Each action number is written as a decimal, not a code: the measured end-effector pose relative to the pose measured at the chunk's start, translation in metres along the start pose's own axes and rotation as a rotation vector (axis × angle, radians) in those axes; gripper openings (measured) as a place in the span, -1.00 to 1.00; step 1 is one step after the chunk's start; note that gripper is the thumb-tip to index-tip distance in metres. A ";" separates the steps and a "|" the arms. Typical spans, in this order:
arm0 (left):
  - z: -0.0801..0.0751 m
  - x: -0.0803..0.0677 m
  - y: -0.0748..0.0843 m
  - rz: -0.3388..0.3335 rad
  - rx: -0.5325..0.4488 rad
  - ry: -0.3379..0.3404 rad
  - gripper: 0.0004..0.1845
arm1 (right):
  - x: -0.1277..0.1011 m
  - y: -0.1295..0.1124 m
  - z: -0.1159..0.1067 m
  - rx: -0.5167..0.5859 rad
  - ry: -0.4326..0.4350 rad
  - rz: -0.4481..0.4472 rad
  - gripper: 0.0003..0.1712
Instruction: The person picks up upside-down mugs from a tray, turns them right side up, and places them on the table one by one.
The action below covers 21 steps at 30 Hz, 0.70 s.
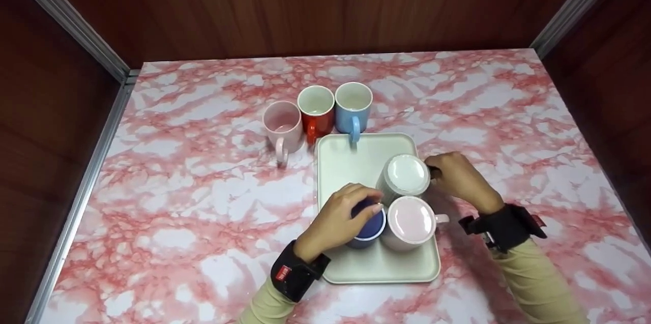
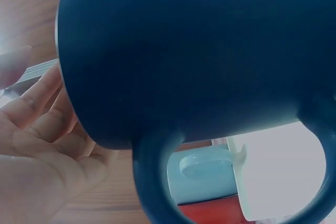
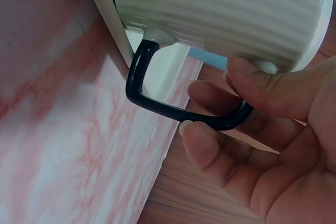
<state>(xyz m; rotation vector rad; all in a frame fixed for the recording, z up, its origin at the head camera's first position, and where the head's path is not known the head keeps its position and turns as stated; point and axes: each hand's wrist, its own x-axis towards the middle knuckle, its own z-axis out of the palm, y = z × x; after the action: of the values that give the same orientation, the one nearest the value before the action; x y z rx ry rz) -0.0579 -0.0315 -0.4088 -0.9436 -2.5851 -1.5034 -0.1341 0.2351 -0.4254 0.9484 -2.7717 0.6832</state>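
My left hand [image 1: 338, 217] is over the dark blue mug [image 1: 371, 231], thumb and fingers spread across its top. In the left wrist view the thumb stands apart from this mug, while several fingers lie near its light-edged end. My right hand [image 1: 464, 181] grips the squared black handle [image 3: 168, 110] of a white ribbed mug [image 1: 408, 175], its thumb resting near the handle's upper joint. That mug is upside down on the pale tray [image 1: 379, 269]. Beside it a pale pink mug [image 1: 412, 222], also base up, has its handle pointing right.
Behind the tray's far left corner stand three upright mugs: a pink mug [image 1: 283, 130], a red mug [image 1: 317, 115] and a light blue mug [image 1: 353, 110]. The light blue handle reaches over the tray rim. Brown wood panels [image 1: 325, 8] enclose the marbled pink table [image 1: 203, 186].
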 end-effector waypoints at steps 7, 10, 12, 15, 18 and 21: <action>-0.002 0.000 0.002 0.022 -0.028 0.049 -0.78 | -0.004 -0.002 -0.003 -0.013 0.056 0.040 -0.65; -0.002 0.000 0.003 0.035 -0.031 0.070 -0.79 | -0.005 -0.004 -0.007 -0.019 0.100 0.050 -0.67; -0.002 0.000 0.004 0.037 -0.032 0.077 -0.79 | -0.005 -0.005 -0.010 -0.023 0.136 0.048 -0.69; -0.001 0.000 0.004 0.037 -0.034 0.086 -0.79 | -0.006 -0.006 -0.014 -0.011 0.180 0.048 -0.72; 0.000 0.001 0.005 0.037 -0.040 0.089 -0.79 | -0.007 -0.008 -0.017 0.021 0.209 0.064 -0.77; 0.000 0.001 0.006 0.042 -0.043 0.088 -0.78 | -0.009 -0.011 -0.021 0.086 0.215 0.100 -0.80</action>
<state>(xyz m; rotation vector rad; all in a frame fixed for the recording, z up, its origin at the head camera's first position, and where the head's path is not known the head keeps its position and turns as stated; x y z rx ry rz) -0.0554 -0.0286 -0.4039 -0.9081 -2.4671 -1.5595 -0.1205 0.2421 -0.4054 0.7079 -2.6314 0.8707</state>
